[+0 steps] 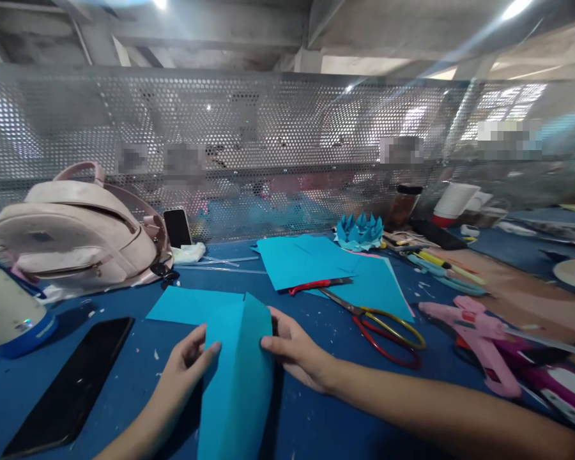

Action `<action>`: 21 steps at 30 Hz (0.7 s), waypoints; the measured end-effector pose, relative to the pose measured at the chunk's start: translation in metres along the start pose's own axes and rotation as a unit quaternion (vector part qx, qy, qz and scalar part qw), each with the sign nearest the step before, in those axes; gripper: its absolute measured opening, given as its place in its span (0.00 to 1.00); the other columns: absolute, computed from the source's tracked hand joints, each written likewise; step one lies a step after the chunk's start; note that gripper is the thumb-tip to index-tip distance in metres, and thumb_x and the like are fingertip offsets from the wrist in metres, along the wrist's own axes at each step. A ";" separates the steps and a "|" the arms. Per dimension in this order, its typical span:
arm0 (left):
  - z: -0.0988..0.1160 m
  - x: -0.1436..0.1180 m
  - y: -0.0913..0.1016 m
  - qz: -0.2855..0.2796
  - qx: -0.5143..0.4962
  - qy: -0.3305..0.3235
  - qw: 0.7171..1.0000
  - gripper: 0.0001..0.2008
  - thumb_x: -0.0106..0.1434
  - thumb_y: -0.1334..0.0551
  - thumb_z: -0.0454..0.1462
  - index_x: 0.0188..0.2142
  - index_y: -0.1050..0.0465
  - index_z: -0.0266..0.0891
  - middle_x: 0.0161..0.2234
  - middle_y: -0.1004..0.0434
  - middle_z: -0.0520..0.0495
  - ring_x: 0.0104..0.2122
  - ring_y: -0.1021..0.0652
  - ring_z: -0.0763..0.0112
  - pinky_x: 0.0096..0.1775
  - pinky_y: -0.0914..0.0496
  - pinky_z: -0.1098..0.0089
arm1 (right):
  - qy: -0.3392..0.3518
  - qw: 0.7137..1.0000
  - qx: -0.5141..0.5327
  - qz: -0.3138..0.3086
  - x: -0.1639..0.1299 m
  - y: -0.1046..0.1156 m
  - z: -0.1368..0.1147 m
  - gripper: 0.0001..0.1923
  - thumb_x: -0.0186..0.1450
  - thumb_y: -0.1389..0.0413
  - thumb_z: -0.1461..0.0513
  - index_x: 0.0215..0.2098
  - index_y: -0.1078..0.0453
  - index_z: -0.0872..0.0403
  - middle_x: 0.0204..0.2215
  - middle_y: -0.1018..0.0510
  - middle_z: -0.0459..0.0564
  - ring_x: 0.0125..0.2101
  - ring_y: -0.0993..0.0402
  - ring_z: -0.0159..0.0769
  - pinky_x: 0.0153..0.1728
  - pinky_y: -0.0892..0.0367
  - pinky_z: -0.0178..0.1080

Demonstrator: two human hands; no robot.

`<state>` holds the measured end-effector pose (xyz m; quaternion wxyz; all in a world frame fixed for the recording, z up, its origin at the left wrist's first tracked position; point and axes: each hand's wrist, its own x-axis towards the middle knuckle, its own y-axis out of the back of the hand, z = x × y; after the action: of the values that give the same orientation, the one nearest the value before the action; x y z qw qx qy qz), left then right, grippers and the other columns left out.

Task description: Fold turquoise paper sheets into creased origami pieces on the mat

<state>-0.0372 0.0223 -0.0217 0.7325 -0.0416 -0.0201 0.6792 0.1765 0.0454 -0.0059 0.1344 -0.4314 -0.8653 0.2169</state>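
Between my hands is a sheet of bright blue paper (237,383), bent along a lengthwise crease and raised off the table. My left hand (189,361) pinches its left edge, thumb on top. On the opposite edge, my right hand (294,348) grips the sheet with the thumb in front and the fingers behind. Another piece of blue paper (182,305) lies flat just behind and left of the held sheet. To the right rest scissors (388,329) with one red and one yellow handle, and a red-handled cutter (316,285) on stacked blue sheets (301,259).
A black phone (71,383) and a cup (14,313) are at left, before a pale backpack (86,233). A folded blue paper flower (359,231) stands at the back. Right are a pink glue gun (479,332) and pliers (448,275). A perforated metal screen (278,140) borders the table.
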 end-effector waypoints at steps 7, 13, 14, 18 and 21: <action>0.016 0.022 0.036 0.076 0.110 -0.023 0.991 0.26 0.51 0.31 0.50 0.47 0.29 0.44 0.21 0.34 0.57 0.23 0.29 0.70 0.25 0.36 0.75 | -0.047 0.998 -0.020 0.041 0.003 0.012 0.000 0.23 0.52 0.31 0.58 0.41 0.35 0.54 0.34 0.24 0.46 0.33 0.26 0.32 0.37 0.30 0.36; 0.045 0.027 0.052 -0.132 0.197 -0.027 0.971 0.27 0.53 0.31 0.45 0.50 0.34 0.42 0.30 0.26 0.52 0.29 0.25 0.66 0.30 0.31 0.71 | -0.059 0.991 -0.117 0.005 0.007 0.019 -0.006 0.24 0.51 0.30 0.56 0.38 0.35 0.55 0.30 0.26 0.43 0.30 0.28 0.30 0.33 0.32 0.33; 0.049 0.026 0.054 -0.146 0.236 -0.034 0.960 0.29 0.55 0.32 0.44 0.55 0.36 0.44 0.32 0.25 0.52 0.31 0.24 0.65 0.31 0.31 0.71 | -0.066 0.988 -0.137 0.003 0.008 0.020 -0.008 0.25 0.50 0.30 0.56 0.39 0.35 0.55 0.31 0.26 0.44 0.31 0.28 0.31 0.33 0.33 0.33; 0.062 0.024 0.062 -0.194 0.392 -0.044 0.898 0.29 0.54 0.31 0.42 0.56 0.33 0.53 0.50 0.26 0.48 0.48 0.26 0.57 0.43 0.31 0.67 | -0.081 0.967 -0.240 -0.010 0.006 0.025 -0.022 0.25 0.51 0.31 0.54 0.41 0.34 0.55 0.34 0.27 0.45 0.33 0.29 0.32 0.35 0.34 0.33; 0.069 0.019 0.057 -0.265 0.384 -0.047 0.883 0.20 0.58 0.34 0.43 0.51 0.28 0.50 0.53 0.28 0.48 0.52 0.28 0.57 0.51 0.34 0.64 | -0.084 0.936 -0.339 -0.048 0.002 0.025 -0.034 0.23 0.54 0.34 0.54 0.42 0.33 0.55 0.35 0.27 0.46 0.33 0.29 0.33 0.34 0.35 0.33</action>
<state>-0.0981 0.0481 0.0418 0.8417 0.2821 0.1979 0.4157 0.2066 0.0696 0.0113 -0.0829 -0.3894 -0.9153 -0.0606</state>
